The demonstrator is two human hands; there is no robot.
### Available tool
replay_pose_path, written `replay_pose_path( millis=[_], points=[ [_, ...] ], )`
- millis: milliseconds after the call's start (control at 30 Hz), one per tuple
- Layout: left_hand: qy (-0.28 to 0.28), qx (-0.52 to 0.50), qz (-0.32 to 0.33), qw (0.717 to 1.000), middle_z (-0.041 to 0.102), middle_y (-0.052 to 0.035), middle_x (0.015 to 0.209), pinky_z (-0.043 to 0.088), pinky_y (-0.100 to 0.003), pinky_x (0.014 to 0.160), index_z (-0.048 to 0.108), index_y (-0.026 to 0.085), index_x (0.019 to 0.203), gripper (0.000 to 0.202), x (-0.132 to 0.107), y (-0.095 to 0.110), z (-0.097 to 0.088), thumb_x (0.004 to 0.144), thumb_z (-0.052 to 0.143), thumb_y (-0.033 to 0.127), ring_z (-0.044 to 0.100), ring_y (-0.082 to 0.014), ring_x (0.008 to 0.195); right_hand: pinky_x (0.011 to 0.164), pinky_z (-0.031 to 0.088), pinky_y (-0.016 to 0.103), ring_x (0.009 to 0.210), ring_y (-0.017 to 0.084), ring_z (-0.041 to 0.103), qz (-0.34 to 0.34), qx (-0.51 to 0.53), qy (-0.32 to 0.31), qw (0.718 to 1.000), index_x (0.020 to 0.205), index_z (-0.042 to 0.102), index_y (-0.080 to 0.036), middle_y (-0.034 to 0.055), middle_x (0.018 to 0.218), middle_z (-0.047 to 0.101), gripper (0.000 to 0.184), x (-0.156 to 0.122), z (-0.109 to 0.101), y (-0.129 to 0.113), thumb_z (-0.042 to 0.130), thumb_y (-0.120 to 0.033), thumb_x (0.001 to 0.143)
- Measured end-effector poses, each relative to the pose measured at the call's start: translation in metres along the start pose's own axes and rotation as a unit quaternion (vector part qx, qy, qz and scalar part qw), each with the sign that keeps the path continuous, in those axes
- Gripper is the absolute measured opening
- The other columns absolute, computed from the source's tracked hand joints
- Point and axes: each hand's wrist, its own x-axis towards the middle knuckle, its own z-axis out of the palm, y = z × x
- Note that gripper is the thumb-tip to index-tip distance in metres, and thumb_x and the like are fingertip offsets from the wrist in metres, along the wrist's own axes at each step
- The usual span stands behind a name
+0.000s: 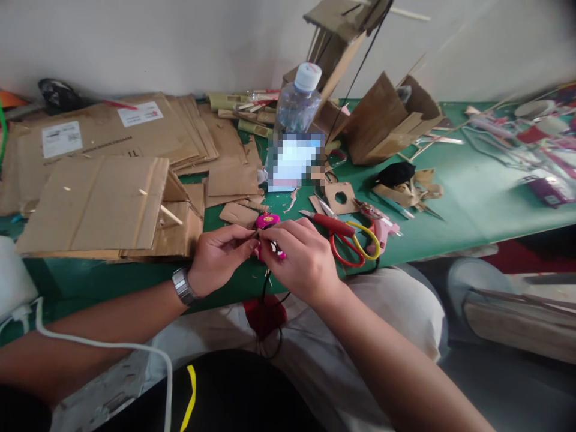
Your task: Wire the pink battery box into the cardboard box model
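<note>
My left hand [222, 255], with a metal watch on its wrist, pinches its thumb and finger together over the near edge of the table. My right hand [299, 258] meets it there, fingertips also pressed together. Whatever small piece sits between the fingertips is mostly hidden and too small to name. Just behind and below them lies a bright pink object [269, 221], partly covered by the hands. To the right of my right hand are a red-handled knife [333, 224], scissors [348, 257] with red and yellow handles, and a pink glue gun [382, 227].
A cardboard box structure [94, 204] and stacked cardboard [135, 141] fill the left. Behind my hands stand a plastic bottle [297, 105] and a lit, blurred-out screen [292, 162]. Farther right are an open cardboard container [382, 123] and a black bundle [396, 174]. A white cable [112, 345] crosses my left arm.
</note>
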Motion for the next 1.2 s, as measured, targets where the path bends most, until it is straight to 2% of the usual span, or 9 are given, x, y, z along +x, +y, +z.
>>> replay_pose_path(
  millis=[200, 367, 700, 767, 867, 967, 1033, 1067, 1200],
  points=[
    [0.002, -0.011, -0.028, 1.000, 0.077, -0.0023, 0.071, 0.059, -0.020, 0.060, 0.083, 0.018, 0.085, 0.023, 0.000, -0.004, -0.004, 0.082, 0.090, 0.039, 0.068, -0.0102, 0.060, 0.076, 0.052, 0.037, 0.081, 0.020, 0.073, -0.027, 0.002, -0.015, 1.000, 0.099, 0.074, -0.016, 0.0072, 0.092, 0.079, 0.013, 0.000, 0.001, -0.002, 0.061, -0.013, 0.101],
    [0.010, -0.055, -0.070, 0.996, 0.075, -0.0024, 0.070, 0.058, -0.022, 0.061, 0.082, 0.018, 0.087, 0.032, 0.001, -0.013, -0.010, 0.078, 0.091, 0.048, 0.069, -0.0121, 0.062, 0.078, 0.054, 0.036, 0.083, 0.019, 0.074, 0.013, 0.053, -0.017, 0.998, 0.102, 0.074, -0.018, 0.0068, 0.096, 0.081, 0.011, 0.002, -0.003, -0.002, 0.063, -0.015, 0.100],
    [0.028, -0.089, -0.095, 0.991, 0.069, 0.0007, 0.064, 0.052, -0.022, 0.059, 0.076, 0.018, 0.082, 0.024, 0.003, -0.014, -0.009, 0.077, 0.090, 0.037, 0.064, -0.0108, 0.058, 0.083, 0.056, 0.037, 0.091, 0.020, 0.075, 0.033, 0.099, -0.019, 0.994, 0.106, 0.075, -0.021, 0.0059, 0.099, 0.079, 0.011, 0.007, -0.015, 0.002, 0.066, -0.020, 0.099],
    [0.037, -0.092, -0.098, 0.990, 0.069, 0.0009, 0.065, 0.052, -0.022, 0.059, 0.076, 0.018, 0.082, 0.021, 0.003, -0.013, -0.008, 0.077, 0.088, 0.034, 0.064, -0.0107, 0.058, 0.086, 0.057, 0.039, 0.097, 0.022, 0.075, 0.046, 0.073, -0.017, 0.996, 0.108, 0.075, -0.022, 0.0072, 0.103, 0.078, 0.016, 0.010, -0.023, 0.013, 0.062, -0.020, 0.101],
    [0.044, -0.097, -0.104, 0.989, 0.069, 0.0007, 0.066, 0.052, -0.022, 0.059, 0.075, 0.018, 0.083, 0.017, 0.003, -0.013, -0.008, 0.077, 0.085, 0.030, 0.064, -0.0111, 0.060, 0.100, 0.054, 0.047, 0.112, 0.029, 0.070, 0.115, -0.036, -0.041, 0.992, 0.112, 0.076, -0.022, 0.0106, 0.114, 0.076, 0.021, 0.012, -0.037, 0.048, 0.059, -0.023, 0.100],
    [0.041, -0.095, -0.113, 0.988, 0.068, 0.0009, 0.066, 0.051, -0.023, 0.059, 0.074, 0.017, 0.084, 0.016, 0.003, -0.010, -0.007, 0.078, 0.082, 0.029, 0.064, -0.0110, 0.059, 0.104, 0.050, 0.054, 0.118, 0.037, 0.064, 0.216, -0.159, -0.162, 0.950, 0.126, 0.074, -0.017, 0.0162, 0.123, 0.075, 0.036, 0.005, -0.042, 0.087, 0.069, -0.028, 0.092],
    [0.044, -0.092, -0.115, 0.988, 0.068, 0.0011, 0.066, 0.051, -0.023, 0.059, 0.073, 0.017, 0.084, 0.016, 0.004, -0.007, -0.005, 0.077, 0.082, 0.028, 0.063, -0.0110, 0.059, 0.103, 0.051, 0.052, 0.113, 0.037, 0.066, 0.250, -0.193, -0.256, 0.914, 0.125, 0.075, -0.013, 0.0191, 0.120, 0.076, 0.037, -0.002, -0.037, 0.105, 0.070, -0.025, 0.090],
    [0.046, -0.091, -0.113, 0.988, 0.068, 0.0010, 0.066, 0.052, -0.023, 0.059, 0.073, 0.016, 0.084, 0.017, 0.004, -0.006, -0.005, 0.077, 0.082, 0.029, 0.063, -0.0111, 0.059, 0.102, 0.051, 0.051, 0.110, 0.036, 0.066, 0.254, -0.202, -0.280, 0.904, 0.122, 0.076, -0.013, 0.0194, 0.119, 0.076, 0.035, -0.006, -0.033, 0.111, 0.071, -0.022, 0.089],
    [0.050, -0.094, -0.106, 0.989, 0.069, 0.0008, 0.066, 0.053, -0.024, 0.059, 0.073, 0.016, 0.085, 0.021, 0.005, -0.005, -0.004, 0.075, 0.085, 0.031, 0.064, -0.0113, 0.059, 0.094, 0.053, 0.047, 0.104, 0.034, 0.068, 0.262, -0.219, -0.270, 0.900, 0.108, 0.080, -0.013, 0.0186, 0.110, 0.076, 0.027, -0.012, -0.020, 0.118, 0.072, -0.012, 0.082]
  ],
)
